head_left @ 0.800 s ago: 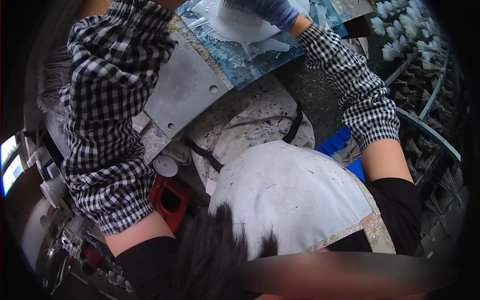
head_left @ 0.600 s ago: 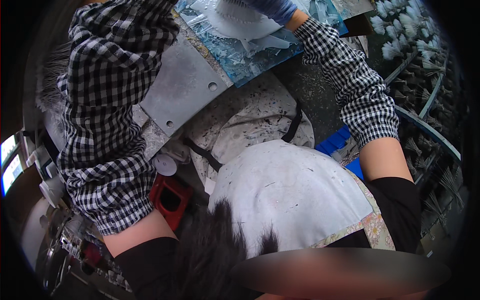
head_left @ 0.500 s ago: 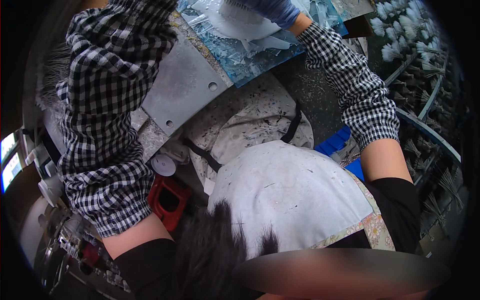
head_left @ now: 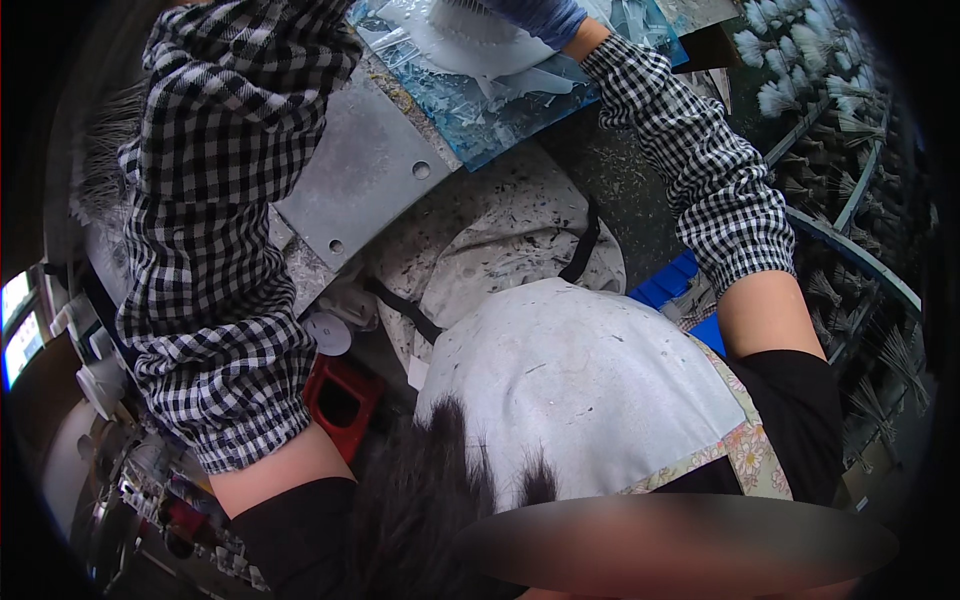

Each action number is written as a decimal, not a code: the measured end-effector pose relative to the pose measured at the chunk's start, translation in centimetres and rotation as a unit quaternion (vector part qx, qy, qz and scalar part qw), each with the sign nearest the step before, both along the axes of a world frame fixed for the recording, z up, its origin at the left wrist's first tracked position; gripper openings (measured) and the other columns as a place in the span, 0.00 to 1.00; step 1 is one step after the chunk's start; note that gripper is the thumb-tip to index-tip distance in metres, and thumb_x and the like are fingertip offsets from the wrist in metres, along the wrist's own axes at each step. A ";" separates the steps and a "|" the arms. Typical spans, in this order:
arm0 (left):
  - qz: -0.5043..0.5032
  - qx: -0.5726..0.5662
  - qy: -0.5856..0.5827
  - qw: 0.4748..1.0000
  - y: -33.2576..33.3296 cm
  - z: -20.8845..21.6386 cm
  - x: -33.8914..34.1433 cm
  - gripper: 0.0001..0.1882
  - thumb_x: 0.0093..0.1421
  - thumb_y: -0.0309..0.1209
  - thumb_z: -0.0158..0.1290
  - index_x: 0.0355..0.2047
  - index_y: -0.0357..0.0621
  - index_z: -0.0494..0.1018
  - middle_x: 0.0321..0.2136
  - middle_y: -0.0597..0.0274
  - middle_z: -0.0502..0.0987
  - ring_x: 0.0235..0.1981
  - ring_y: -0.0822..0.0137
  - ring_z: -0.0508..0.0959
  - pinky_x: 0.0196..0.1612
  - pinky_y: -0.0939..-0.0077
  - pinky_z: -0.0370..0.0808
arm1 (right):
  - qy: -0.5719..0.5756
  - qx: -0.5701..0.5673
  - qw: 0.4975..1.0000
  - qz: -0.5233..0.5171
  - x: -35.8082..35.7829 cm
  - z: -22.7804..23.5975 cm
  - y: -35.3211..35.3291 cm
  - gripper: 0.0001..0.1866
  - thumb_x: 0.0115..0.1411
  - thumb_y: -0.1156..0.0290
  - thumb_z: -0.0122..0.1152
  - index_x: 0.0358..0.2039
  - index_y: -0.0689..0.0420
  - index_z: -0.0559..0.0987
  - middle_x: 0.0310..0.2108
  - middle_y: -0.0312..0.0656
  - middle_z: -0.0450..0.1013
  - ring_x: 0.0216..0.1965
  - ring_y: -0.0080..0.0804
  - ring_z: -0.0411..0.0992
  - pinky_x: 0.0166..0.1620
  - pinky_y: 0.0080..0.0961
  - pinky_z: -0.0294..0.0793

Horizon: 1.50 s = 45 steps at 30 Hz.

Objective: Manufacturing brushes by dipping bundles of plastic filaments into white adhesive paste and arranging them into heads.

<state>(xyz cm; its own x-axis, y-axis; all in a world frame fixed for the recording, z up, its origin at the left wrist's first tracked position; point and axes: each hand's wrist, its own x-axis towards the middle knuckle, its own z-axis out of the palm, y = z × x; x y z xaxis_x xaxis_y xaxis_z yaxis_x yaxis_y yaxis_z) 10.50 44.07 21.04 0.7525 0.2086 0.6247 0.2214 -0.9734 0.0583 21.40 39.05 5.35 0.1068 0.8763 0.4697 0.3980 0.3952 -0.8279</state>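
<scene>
Bristles (head_left: 462,18), white, adjoin gloved right hand (head_left: 540,15), finger spread and hold indeterminable; left hand unseen; red container (head_left: 350,440), contents unclear.

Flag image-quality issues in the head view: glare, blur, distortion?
Head view: black fisheye vignette round the rim; rack rail at right bows; bright panes at far left look blown out; smooth blurred oval along the bottom; white apron reads fairly clear; right hand cropped by the top edge.

No legible text, labels or numbers.
</scene>
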 end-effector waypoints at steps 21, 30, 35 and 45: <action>-0.030 0.015 -0.053 0.998 -0.3 -0.9 0.2 0.04 0.53 0.29 0.55 0.24 0.48 0.78 0.22 0.59 0.79 0.25 0.57 0.81 0.32 0.66 0.79 | -0.031 0.034 0.999 0.010 -0.2 -1.0 -0.3 0.11 0.52 0.65 0.69 0.32 0.55 0.78 0.26 0.39 0.75 0.31 0.33 0.76 0.36 0.28 0.74; 0.012 -0.014 -0.009 1.000 -1.0 -0.4 -0.8 0.04 0.51 0.30 0.55 0.22 0.48 0.77 0.21 0.57 0.77 0.24 0.55 0.79 0.30 0.63 0.77 | -0.041 -0.020 0.998 0.051 -0.1 -3.6 0.1 0.29 0.58 0.63 0.66 0.58 0.57 0.69 0.56 0.44 0.68 0.57 0.30 0.67 0.58 0.29 0.68; 0.021 -0.103 0.011 0.994 -2.1 0.2 -0.7 0.16 0.53 0.33 0.58 0.43 0.45 0.77 0.33 0.51 0.80 0.33 0.53 0.81 0.36 0.61 0.79 | -0.304 0.058 0.950 -0.034 5.8 -7.9 0.7 0.13 0.56 0.64 0.69 0.39 0.55 0.81 0.34 0.41 0.79 0.37 0.30 0.77 0.40 0.29 0.77; 0.180 -0.158 -0.197 0.951 -8.8 -6.2 -10.6 0.17 0.56 0.36 0.64 0.43 0.43 0.79 0.38 0.61 0.82 0.37 0.64 0.83 0.43 0.74 0.80 | -0.244 0.283 0.927 -0.036 -9.4 -5.2 -2.2 0.38 0.59 0.44 0.57 0.64 0.50 0.65 0.62 0.50 0.63 0.65 0.46 0.59 0.68 0.44 0.55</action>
